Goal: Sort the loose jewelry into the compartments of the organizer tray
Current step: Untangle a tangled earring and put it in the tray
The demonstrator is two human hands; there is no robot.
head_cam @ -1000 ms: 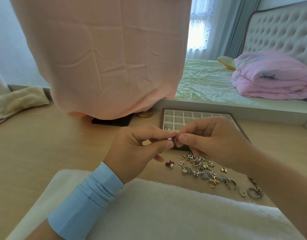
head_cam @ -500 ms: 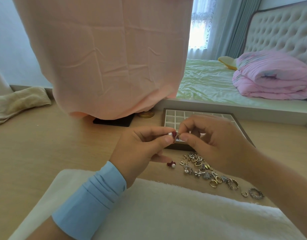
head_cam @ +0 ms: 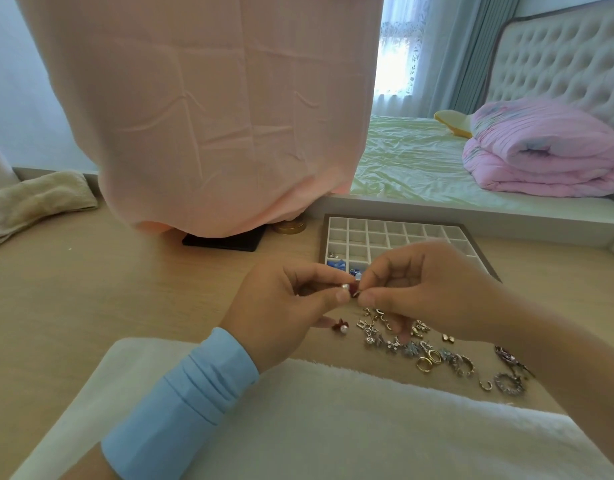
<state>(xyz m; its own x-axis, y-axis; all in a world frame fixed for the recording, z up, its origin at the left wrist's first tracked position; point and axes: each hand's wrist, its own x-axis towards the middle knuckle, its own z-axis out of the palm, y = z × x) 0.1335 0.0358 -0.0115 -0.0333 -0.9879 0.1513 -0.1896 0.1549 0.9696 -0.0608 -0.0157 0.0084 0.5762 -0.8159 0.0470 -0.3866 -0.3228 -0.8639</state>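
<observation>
The left hand (head_cam: pixel 281 306) and right hand (head_cam: pixel 426 289) meet fingertip to fingertip, each grip pinching the same small red-and-pearl earring (head_cam: pixel 350 289) above the surface (head_cam: pixel 125 289). At 12 o'clock from them lies the tray (head_cam: pixel 395 218). Its near-left compartments hold blue pieces (head_cam: pixel 335 265) and small silver studs (head_cam: pixel 332 254). A second earring (head_cam: pixel 340 326) lies at 6 o'clock, and the loose jewelry (head_cam: pixel 419 344) is heaped at 5 o'clock.

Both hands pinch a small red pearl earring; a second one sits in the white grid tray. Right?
No: head view shows the second red pearl earring on the wooden table by the left hand, outside the white grid tray. Rest stands.
</observation>
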